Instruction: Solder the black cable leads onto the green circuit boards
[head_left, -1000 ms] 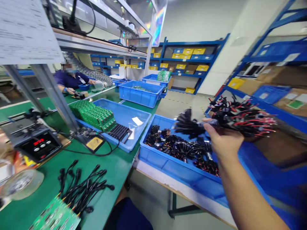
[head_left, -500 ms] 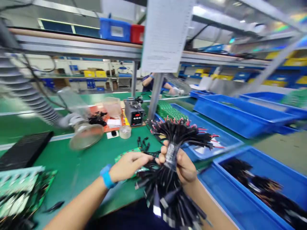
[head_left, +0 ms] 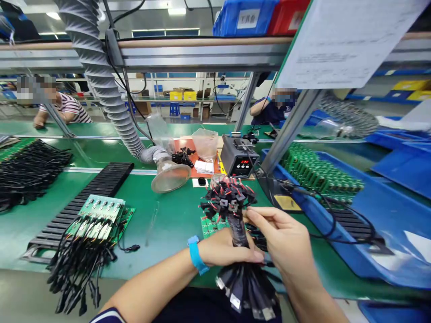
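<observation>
I hold a taped bundle of black cables [head_left: 235,224] upright over the green bench, red-tipped ends fanned at the top, plugs hanging below. My left hand [head_left: 225,249], with a blue wristband, is wrapped round the bundle's middle. My right hand [head_left: 286,242] grips the same bundle from the right, fingers curled near its taped neck. A small green circuit board [head_left: 210,224] lies on the mat just behind the bundle.
A grey extraction hose with clear funnel [head_left: 168,175] hangs ahead. A soldering station [head_left: 239,159] stands behind. Green boards with black leads [head_left: 90,224] and a black tray [head_left: 87,197] lie left. A blue bin of boards [head_left: 370,215] is right. Two people work across the line.
My view swung left from the blue bin of cable bundles to the bench. The bundle came over the mat, and my left hand closed on it.
</observation>
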`<move>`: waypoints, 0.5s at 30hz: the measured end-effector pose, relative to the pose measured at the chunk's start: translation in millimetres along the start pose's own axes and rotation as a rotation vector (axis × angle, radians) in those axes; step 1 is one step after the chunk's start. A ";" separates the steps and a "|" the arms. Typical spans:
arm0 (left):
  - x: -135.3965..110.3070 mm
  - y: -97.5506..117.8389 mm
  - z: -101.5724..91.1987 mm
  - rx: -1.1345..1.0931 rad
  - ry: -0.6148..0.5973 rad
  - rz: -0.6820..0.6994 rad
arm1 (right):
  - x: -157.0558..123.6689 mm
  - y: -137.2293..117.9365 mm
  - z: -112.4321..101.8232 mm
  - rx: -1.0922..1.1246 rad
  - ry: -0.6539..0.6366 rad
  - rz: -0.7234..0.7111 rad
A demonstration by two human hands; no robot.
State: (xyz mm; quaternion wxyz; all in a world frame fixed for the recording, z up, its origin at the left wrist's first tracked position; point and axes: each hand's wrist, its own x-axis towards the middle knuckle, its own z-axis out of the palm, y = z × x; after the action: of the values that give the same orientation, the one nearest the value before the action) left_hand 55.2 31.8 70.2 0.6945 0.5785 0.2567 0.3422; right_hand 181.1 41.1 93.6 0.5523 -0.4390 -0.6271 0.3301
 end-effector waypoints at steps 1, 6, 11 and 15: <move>-1.2 -2.8 -0.8 -0.103 0.001 -0.041 | 0.7 -0.8 -0.5 -0.002 -0.016 -0.002; -12.9 -1.7 -0.9 -0.372 0.020 -0.096 | -0.5 -4.9 -2.2 -0.099 -0.141 -0.159; -19.6 2.5 -3.7 -0.088 0.207 -0.118 | -0.8 -3.6 7.6 -0.100 -0.206 -0.151; -22.5 0.5 -4.4 0.289 0.382 -0.117 | 0.5 1.4 20.7 0.007 -0.163 0.040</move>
State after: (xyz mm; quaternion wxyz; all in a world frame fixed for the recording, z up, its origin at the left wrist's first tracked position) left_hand 37.5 17.3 68.9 0.5621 0.5808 0.4626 0.3644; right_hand 161.0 43.6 89.0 0.4941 -0.4210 -0.6600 0.3781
